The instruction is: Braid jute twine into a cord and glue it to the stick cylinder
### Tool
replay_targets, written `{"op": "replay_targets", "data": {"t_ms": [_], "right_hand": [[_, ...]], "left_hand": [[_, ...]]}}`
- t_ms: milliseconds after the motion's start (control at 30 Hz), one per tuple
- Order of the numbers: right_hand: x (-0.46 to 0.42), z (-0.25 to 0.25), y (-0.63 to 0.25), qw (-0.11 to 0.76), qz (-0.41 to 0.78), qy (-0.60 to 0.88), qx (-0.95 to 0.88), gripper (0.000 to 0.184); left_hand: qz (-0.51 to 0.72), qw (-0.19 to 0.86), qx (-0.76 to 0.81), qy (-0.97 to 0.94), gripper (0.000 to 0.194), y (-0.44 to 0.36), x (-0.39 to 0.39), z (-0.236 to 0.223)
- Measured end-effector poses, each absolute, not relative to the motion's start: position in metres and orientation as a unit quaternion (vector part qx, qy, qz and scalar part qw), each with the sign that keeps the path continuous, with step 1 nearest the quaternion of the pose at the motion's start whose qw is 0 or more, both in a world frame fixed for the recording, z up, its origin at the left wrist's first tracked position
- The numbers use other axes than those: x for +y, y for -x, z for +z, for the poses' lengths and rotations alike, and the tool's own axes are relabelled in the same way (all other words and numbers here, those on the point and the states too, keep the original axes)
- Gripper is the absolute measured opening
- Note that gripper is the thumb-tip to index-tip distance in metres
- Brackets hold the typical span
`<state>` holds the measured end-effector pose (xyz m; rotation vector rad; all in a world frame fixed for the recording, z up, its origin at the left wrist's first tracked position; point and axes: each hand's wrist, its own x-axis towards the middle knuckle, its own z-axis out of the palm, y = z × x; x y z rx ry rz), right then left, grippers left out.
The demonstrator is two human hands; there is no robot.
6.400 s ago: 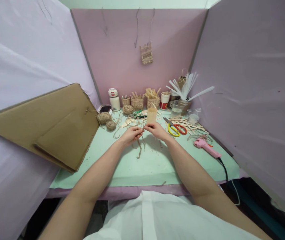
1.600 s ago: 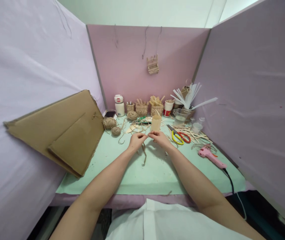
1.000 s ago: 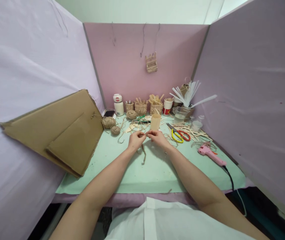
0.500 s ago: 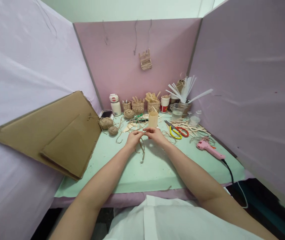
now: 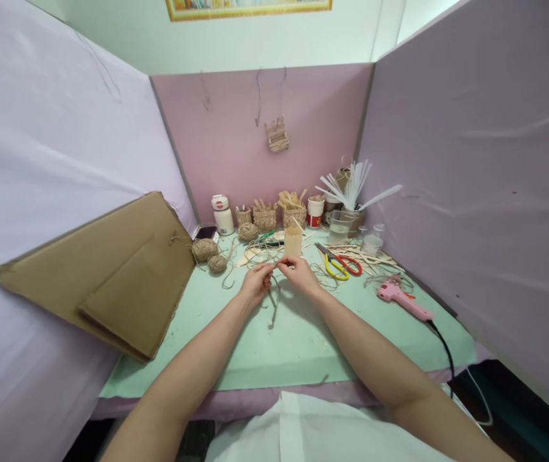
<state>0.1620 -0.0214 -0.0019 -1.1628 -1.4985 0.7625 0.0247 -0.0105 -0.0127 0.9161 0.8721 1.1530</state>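
Pinched in my left hand [image 5: 256,283] is brown jute twine [image 5: 272,307], whose loose ends dangle below the fingers over the green tabletop. My right hand [image 5: 298,272] is closed at the fingertips, close to the left ones, on the same twine; the short piece between them is very small in view. Just beyond my right hand stands a small pale wooden cup-shaped holder [image 5: 292,241] with a stick in it. Balls of twine [image 5: 204,249] sit to the left, and scissors with yellow and red handles [image 5: 337,264] lie to the right.
Folded cardboard [image 5: 125,282] leans at the left. A pink glue gun [image 5: 404,301] with a black cord lies at the right edge. Along the back stand a white jar [image 5: 223,219], baskets of sticks [image 5: 294,215] and a pot of white strips [image 5: 351,218].
The view has tilted up, so everything sits lower and a picture frame shows on the wall. Both hands stay together at the twine, with their fingers slightly shifted.
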Motion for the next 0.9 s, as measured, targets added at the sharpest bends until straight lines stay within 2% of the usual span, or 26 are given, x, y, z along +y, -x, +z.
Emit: {"op": "replay_targets", "data": {"t_ms": [300, 500, 700, 900], "right_hand": [[-0.027, 0.007, -0.163, 0.514, 0.345, 0.486, -0.617, 0.025], [-0.021, -0.002, -0.161, 0.553, 0.304, 0.482, -0.608, 0.020], [-0.019, -0.006, -0.160, 0.571, 0.285, 0.466, -0.613, 0.018], [-0.018, -0.005, -0.158, 0.564, 0.420, 0.445, -0.555, 0.015]], "left_hand": [[0.525, 0.635, 0.386, -0.416, 0.038, -0.025, -0.011, -0.011], [0.546, 0.615, 0.391, -0.413, 0.034, -0.028, -0.012, -0.013], [0.534, 0.696, 0.345, -0.332, 0.027, -0.029, -0.012, -0.011], [0.482, 0.772, 0.315, -0.268, 0.021, -0.023, -0.010, -0.009]]}}
